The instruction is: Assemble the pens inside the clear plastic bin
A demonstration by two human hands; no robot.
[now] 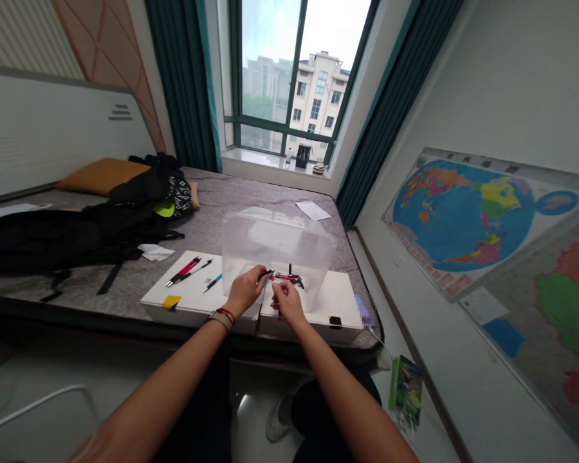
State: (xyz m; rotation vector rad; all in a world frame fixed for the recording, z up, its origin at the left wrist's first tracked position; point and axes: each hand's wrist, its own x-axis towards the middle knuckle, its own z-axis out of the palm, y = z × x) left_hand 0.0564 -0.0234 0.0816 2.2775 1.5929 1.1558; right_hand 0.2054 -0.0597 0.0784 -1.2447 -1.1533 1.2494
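Observation:
In the head view my left hand (245, 290) is closed on a dark pen part (265, 274) at the front of a clear plastic bin (280, 241). Close beside it, my right hand (288, 302) has its fingers pinched together; a bit of red shows at the fingertips, too small to name. Just beyond both hands, several black and red pen pieces (293, 278) lie in the bin. To the left, red and black pens (183, 271) and a blue pen (213, 283) rest on a white box (174, 292).
A second white box (345, 299) sits under the bin's right side, at the bed's (207, 193) front edge. Black bags (77, 235) and crumpled tissue (155, 251) lie left. A paper sheet (313, 210) is behind the bin; a green package (406, 389) stands by the wall.

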